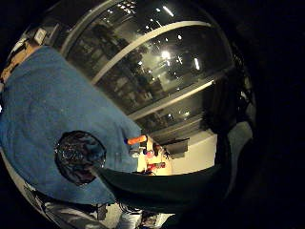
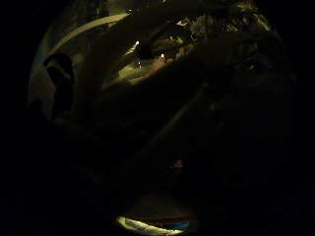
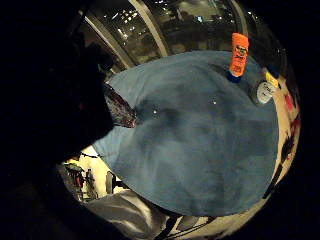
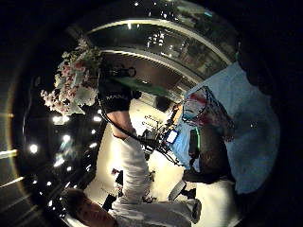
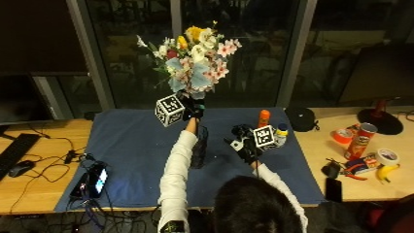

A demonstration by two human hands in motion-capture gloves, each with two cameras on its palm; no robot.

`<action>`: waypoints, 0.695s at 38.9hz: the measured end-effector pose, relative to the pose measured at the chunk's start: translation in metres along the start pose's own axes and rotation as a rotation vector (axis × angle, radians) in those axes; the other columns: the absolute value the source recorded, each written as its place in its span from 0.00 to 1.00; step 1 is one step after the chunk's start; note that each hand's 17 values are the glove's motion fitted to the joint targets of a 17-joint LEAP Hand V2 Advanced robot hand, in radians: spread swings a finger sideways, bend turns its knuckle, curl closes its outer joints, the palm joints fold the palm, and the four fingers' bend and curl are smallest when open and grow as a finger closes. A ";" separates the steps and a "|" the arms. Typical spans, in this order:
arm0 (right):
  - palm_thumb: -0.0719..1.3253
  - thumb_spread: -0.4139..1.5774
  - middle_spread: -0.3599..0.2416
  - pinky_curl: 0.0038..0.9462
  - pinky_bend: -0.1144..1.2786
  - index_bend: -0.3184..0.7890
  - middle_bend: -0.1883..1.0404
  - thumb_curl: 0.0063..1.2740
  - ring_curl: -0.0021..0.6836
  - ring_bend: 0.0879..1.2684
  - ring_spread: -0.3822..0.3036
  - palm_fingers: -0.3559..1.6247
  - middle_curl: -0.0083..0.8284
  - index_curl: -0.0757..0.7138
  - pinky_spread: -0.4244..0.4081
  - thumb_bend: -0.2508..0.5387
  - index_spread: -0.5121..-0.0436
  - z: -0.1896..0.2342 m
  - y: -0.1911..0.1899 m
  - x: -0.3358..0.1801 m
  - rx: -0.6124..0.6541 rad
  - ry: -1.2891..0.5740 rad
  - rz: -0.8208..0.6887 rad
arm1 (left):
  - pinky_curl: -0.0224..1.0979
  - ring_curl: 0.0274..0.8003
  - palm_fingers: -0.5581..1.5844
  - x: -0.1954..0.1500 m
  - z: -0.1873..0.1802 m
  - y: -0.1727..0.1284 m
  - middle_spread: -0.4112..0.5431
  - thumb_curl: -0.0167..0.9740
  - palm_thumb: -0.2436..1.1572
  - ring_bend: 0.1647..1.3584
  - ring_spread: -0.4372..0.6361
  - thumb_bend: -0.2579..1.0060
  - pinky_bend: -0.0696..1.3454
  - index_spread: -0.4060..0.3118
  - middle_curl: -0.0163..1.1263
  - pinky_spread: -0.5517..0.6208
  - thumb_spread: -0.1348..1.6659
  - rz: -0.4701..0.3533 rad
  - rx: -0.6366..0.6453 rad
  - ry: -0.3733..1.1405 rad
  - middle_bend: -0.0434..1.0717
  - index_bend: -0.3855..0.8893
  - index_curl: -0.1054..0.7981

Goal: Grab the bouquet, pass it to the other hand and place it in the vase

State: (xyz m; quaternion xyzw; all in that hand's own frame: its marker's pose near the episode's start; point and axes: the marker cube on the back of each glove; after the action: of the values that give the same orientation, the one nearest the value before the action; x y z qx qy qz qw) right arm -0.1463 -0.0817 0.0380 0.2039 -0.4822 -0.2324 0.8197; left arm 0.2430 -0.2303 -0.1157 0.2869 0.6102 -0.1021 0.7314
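The bouquet [image 5: 192, 58] of pink, white and yellow flowers is held upright in the air above the far edge of the blue cloth [image 5: 136, 141]. My left hand [image 5: 192, 110] grips its stems just below the blooms. The right thumb side palm view shows the same bouquet [image 4: 73, 85] in the left hand [image 4: 113, 97]. A clear glass vase [image 5: 199, 145] stands on the cloth beside my left forearm, below the bouquet; its mouth [image 1: 78, 155] shows from above. My right hand [image 5: 246, 143] hovers over the cloth right of the vase, fingers relaxed, holding nothing.
An orange bottle [image 5: 264, 118] and a small white jar [image 5: 281, 133] stand on the cloth near my right hand. A red can [image 5: 359, 141], tape rolls and a banana [image 5: 387, 173] lie on the wooden table to the right. A phone [image 5: 97, 179] sits at the cloth's left front.
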 end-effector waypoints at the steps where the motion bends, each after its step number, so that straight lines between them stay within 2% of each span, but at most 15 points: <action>1: 0.65 0.70 0.50 0.35 0.36 0.39 0.38 0.41 0.56 0.33 0.43 0.61 0.53 0.51 0.72 0.29 0.69 -0.001 0.002 0.007 -0.001 0.053 0.087 | 0.46 0.60 0.90 -0.003 0.000 0.000 0.07 0.78 0.78 0.57 0.06 0.18 0.51 0.08 0.52 0.13 0.21 -0.004 0.002 0.000 0.73 0.66 0.76; 5: 0.66 0.70 0.50 0.35 0.35 0.40 0.37 0.41 0.56 0.32 0.43 0.61 0.53 0.51 0.72 0.29 0.69 -0.001 0.007 0.011 -0.006 0.087 0.166 | 0.46 0.60 0.90 -0.011 0.001 -0.001 0.06 0.79 0.78 0.57 0.06 0.18 0.51 0.08 0.52 0.13 0.21 -0.019 0.010 0.008 0.73 0.65 0.76; 12: 0.66 0.70 0.50 0.35 0.33 0.39 0.37 0.40 0.56 0.31 0.43 0.62 0.53 0.49 0.73 0.29 0.69 0.003 0.015 0.026 -0.011 0.135 0.180 | 0.46 0.60 0.90 -0.037 0.003 -0.005 0.06 0.80 0.78 0.57 0.06 0.17 0.51 0.08 0.52 0.13 0.21 -0.052 0.016 0.010 0.73 0.65 0.77; 21: 0.66 0.71 0.51 0.35 0.31 0.39 0.36 0.40 0.57 0.29 0.43 0.62 0.54 0.48 0.74 0.29 0.69 0.004 0.021 0.040 -0.020 0.140 0.199 | 0.46 0.60 0.90 -0.067 0.006 -0.002 0.07 0.80 0.77 0.56 0.06 0.17 0.52 0.09 0.51 0.13 0.23 -0.093 -0.049 0.023 0.72 0.63 0.77; 24: 0.67 0.71 0.52 0.35 0.30 0.40 0.36 0.40 0.57 0.29 0.43 0.63 0.54 0.48 0.74 0.29 0.69 0.005 0.022 0.046 -0.025 0.150 0.210 | 0.46 0.59 0.89 -0.082 0.006 0.000 0.07 0.79 0.75 0.55 0.05 0.16 0.53 0.09 0.51 0.13 0.24 -0.102 -0.117 0.001 0.71 0.61 0.76; 25: 0.67 0.71 0.52 0.35 0.30 0.39 0.36 0.40 0.57 0.28 0.43 0.63 0.54 0.48 0.74 0.29 0.69 0.006 0.022 0.048 -0.030 0.150 0.217 | 0.46 0.60 0.89 -0.089 0.005 0.002 0.07 0.79 0.76 0.55 0.05 0.17 0.52 0.09 0.51 0.13 0.24 -0.103 -0.165 -0.014 0.71 0.62 0.77; 27: 0.67 0.71 0.52 0.35 0.30 0.39 0.36 0.40 0.57 0.28 0.43 0.63 0.54 0.48 0.74 0.29 0.69 0.006 0.025 0.054 -0.042 0.155 0.233 | 0.46 0.58 0.84 -0.112 -0.002 0.011 0.07 0.77 0.72 0.53 0.06 0.14 0.55 0.12 0.50 0.12 0.25 -0.103 -0.326 -0.070 0.67 0.54 0.74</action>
State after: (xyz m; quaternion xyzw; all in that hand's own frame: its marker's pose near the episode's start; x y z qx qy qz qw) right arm -0.1235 -0.0929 0.0922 0.1465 -0.4328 -0.1293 0.8800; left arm 0.2203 -0.2425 -0.0061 0.1291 0.6068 -0.0494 0.7827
